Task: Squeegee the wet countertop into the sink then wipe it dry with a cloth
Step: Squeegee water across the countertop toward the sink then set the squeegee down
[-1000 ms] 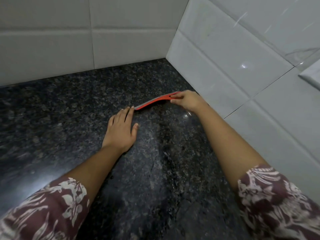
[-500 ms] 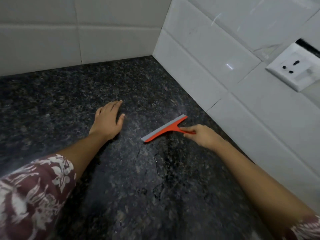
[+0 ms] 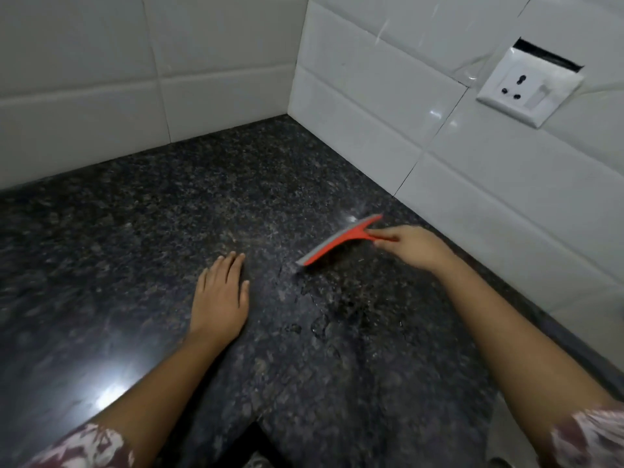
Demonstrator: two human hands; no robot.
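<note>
**Squeegee on the wet granite, corner of the counter**

Right hand (image 3: 410, 246): fingers and thumb curled round the short handle of the squeegee (image 3: 337, 241), pinching it near the stem. Index finger lies forward along the handle. The hand is somewhat motion-blurred.

Squeegee: orange-red body, grey rubber blade. It sits on the countertop (image 3: 135, 265) near the right-hand tiled wall (image 3: 371, 79), not touching it. The blade runs on a diagonal, its far end toward the wall and its near end toward the middle of the counter. The grey edge faces away from the person, down at the stone. Whether it presses along its whole length, I cannot tell.

Left hand (image 3: 221, 298): flat, palm down on the stone. Fingers are straight and close together, thumb out to the side, holding nothing. It lies just left of the blade's near end, apart from it.

Countertop: dark speckled granite meeting white tiles at an inside corner. Water (image 3: 320, 325) shows as beads and ragged streaks on the near side of the blade, between the two forearms. A bright glare sits on the stone by the left forearm.

On the right wall, above the squeegee hand: a white socket plate (image 3: 528, 86), tilted, with a dark gap behind its top edge.

Patterned maroon-and-white sleeves (image 3: 91, 447) show at the bottom corners.
</note>
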